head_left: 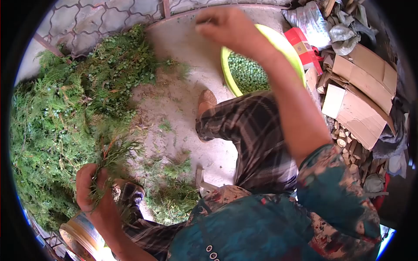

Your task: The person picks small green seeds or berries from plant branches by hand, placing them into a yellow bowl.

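My left hand [92,188] is closed around a leafy green conifer sprig [115,150], whose feathery tips point up and to the right. Raised above the floor near the top of the view, my right hand [222,28] has its fingers curled together and a little blurred; what they hold, if anything, I cannot make out. Below my right forearm stands a yellow-green tub [226,78] with many small green cones or berries [248,74] inside. Beyond my left hand lies a large heap of cut conifer branches [56,126].
Loose clippings [170,187] lie on the concrete floor [174,108] by my feet. Wire fencing [104,19] borders the top left. Flattened cardboard [361,108], a red box [300,48], sacks and firewood [348,143] pile up at right. A bucket [80,232] stands at lower left.
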Demonstrator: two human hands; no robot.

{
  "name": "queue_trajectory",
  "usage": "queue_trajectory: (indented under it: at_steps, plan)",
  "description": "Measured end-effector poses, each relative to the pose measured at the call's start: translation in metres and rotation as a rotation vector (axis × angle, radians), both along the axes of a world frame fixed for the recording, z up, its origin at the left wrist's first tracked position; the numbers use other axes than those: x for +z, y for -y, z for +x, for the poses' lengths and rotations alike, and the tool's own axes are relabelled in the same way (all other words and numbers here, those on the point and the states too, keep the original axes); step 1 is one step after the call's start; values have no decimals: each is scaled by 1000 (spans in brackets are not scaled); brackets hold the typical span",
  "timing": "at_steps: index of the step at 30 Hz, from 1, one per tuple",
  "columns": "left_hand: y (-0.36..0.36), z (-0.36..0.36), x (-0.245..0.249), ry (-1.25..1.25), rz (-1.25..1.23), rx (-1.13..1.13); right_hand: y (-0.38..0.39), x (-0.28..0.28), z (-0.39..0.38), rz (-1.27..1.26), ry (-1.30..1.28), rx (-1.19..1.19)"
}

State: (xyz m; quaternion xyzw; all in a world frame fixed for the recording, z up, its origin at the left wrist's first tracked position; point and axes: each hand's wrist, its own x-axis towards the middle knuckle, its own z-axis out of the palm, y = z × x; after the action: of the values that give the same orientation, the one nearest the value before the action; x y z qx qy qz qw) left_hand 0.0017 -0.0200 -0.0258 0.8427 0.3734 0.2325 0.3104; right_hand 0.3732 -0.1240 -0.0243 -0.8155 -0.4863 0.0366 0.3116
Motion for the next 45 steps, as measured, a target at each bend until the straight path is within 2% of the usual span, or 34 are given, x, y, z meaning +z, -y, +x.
queue_trajectory:
  at_steps: [1, 2, 4, 5, 7, 8, 9, 10, 11, 13, 14, 15, 17, 20, 22, 23, 25, 26, 27, 30, 33, 34, 35, 36, 37, 39, 40, 41, 42, 45]
  plan:
    - [1, 0, -1, -6, -8, -3, 3, 8, 14, 1, -201, 58]
    - [1, 1, 0, -44, -2, 16, 5, 14, 24, -106, -340, 127]
    - [1, 4, -3, -75, 1, 30, 21, -38, 30, -42, -386, 220]
    - [1, 5, -7, -70, 35, 17, 32, -72, 20, -154, -583, 212]
    - [-2, 7, -10, -65, 67, -6, 28, -125, -27, -576, -198, 147]
    - [-5, 8, -8, -90, -53, 40, 46, -123, -35, -789, -662, 160]
    - [-6, 8, -10, -118, -172, 88, 75, -253, -29, -742, -368, 40]
    - [-9, 6, -16, -133, -139, 72, 78, -275, -43, -936, -288, -284]
    - [-10, 9, -18, -146, -146, 62, 87, -292, -40, -944, -303, -289]
    - [-9, 16, -20, -169, -224, 117, 113, -322, -29, -972, 203, -209]
    - [-4, 17, -27, -93, -255, 240, 126, -347, -14, -925, 402, -131]
    - [-7, 16, -30, -105, -266, 237, 127, -348, -3, -870, 603, -44]
    - [-16, 11, -33, -261, -320, 180, 123, -351, 2, -818, 625, -89]
    - [-20, 5, -45, -209, -251, 132, 111, -369, 11, -788, 590, -194]
    - [-14, 14, -46, -231, -224, 171, 111, -397, 22, -752, 905, -178]
    - [-13, 19, -47, -243, -191, 208, 110, -408, 20, -755, 900, -183]
    - [-21, 11, -49, -306, -229, 200, 99, -427, 23, -980, 895, -260]
    - [-24, 10, -52, -369, -275, 193, 100, -438, 30, -897, 829, -259]
    - [-22, 20, -49, -351, -288, 165, 106, -430, 38, -920, 843, -283]
    - [-19, 36, -32, -530, -50, 18, 109, -396, 41, -834, 512, -243]
    - [-23, 26, -35, -458, -61, -16, 78, -367, 20, -678, 165, -165]
    - [-20, 30, -30, -458, -59, -15, 69, -360, 10, -513, -73, -219]
    - [-17, 36, -23, -496, -115, 98, 56, -355, 1, -507, -215, -230]
    - [-15, 41, -16, -533, -168, 216, 43, -329, -8, -324, -473, -205]
    - [-17, 41, -16, -535, -158, 236, 30, -301, -16, -134, -729, -166]
    - [-20, 23, -13, -111, -519, 500, 14, -280, 3, 222, -344, 489]
    - [-19, 17, -14, -5, -542, 527, 6, -245, 1, 248, -327, 489]
    - [-21, 14, -16, 116, -559, 539, -4, -194, -10, 278, -822, 364]
    - [-19, 17, -8, 203, -606, 598, -20, -153, -7, 180, -1632, 82]
    - [-13, 32, 9, 562, -762, 672, -45, -52, -29, 113, -1582, 304]
